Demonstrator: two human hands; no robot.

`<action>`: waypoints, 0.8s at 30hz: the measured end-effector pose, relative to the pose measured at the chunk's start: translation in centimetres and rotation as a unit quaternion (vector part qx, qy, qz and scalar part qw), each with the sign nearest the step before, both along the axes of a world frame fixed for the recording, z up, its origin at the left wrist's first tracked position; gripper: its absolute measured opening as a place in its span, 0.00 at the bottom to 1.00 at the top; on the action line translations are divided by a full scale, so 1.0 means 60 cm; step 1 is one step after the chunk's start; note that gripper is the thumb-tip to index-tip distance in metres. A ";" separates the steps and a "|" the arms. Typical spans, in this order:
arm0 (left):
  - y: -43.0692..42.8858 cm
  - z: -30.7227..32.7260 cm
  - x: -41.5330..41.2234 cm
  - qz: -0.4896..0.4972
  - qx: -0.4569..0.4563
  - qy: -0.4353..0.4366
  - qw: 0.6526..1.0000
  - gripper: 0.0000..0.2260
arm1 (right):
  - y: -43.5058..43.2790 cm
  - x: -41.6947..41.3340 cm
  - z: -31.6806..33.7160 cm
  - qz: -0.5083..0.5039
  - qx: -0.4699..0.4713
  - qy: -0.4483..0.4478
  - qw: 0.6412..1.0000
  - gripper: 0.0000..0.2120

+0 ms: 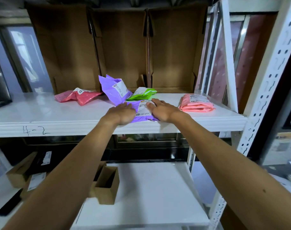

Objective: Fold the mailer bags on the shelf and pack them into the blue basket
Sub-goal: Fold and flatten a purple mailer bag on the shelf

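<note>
A white metal shelf (41,113) is running across at chest height, with "4-2" handwritten on its front lip. Three open cardboard boxes (71,52) are standing side by side along its back, and a perforated white upright (266,90) is carrying it on the right. Below, a lower shelf (149,188) is holding a small open carton (106,185).

Several mailer bags are lying on the upper shelf. A crumpled red-pink mailer (81,97) is sitting to the left. A second purple bag (114,90) is propping itself half upright in the middle, and a green mailer (142,94) is resting just beside it. A folded salmon-pink stack (197,105) is lying well off to the right.

The purple mailer (142,112) is lying flat near the front edge, its white shipping label facing up.

The left hand (123,113) is pressing down on the bag's left part with straight, flat fingers. The right hand (163,110) is lying flat on its right part, fingertips touching the label. Neither hand is curling around anything.
</note>
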State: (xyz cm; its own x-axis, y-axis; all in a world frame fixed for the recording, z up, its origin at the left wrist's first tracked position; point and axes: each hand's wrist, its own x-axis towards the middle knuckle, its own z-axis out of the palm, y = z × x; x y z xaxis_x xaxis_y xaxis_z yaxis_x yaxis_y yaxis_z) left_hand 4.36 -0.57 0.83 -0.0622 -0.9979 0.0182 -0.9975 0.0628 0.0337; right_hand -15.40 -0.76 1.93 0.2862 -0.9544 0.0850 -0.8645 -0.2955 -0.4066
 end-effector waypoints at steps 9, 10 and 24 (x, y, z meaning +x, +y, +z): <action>0.000 -0.001 0.001 0.048 -0.005 0.028 0.998 0.35 | 0.009 0.003 0.009 0.015 -0.020 0.007 1.000 0.24; -0.001 -0.001 0.000 0.054 -0.004 0.032 0.998 0.33 | 0.011 0.003 0.011 0.019 -0.021 0.011 1.000 0.24; 0.025 0.008 -0.013 0.081 -0.014 0.056 0.995 0.30 | 0.006 -0.012 0.024 0.030 0.013 -0.002 0.999 0.25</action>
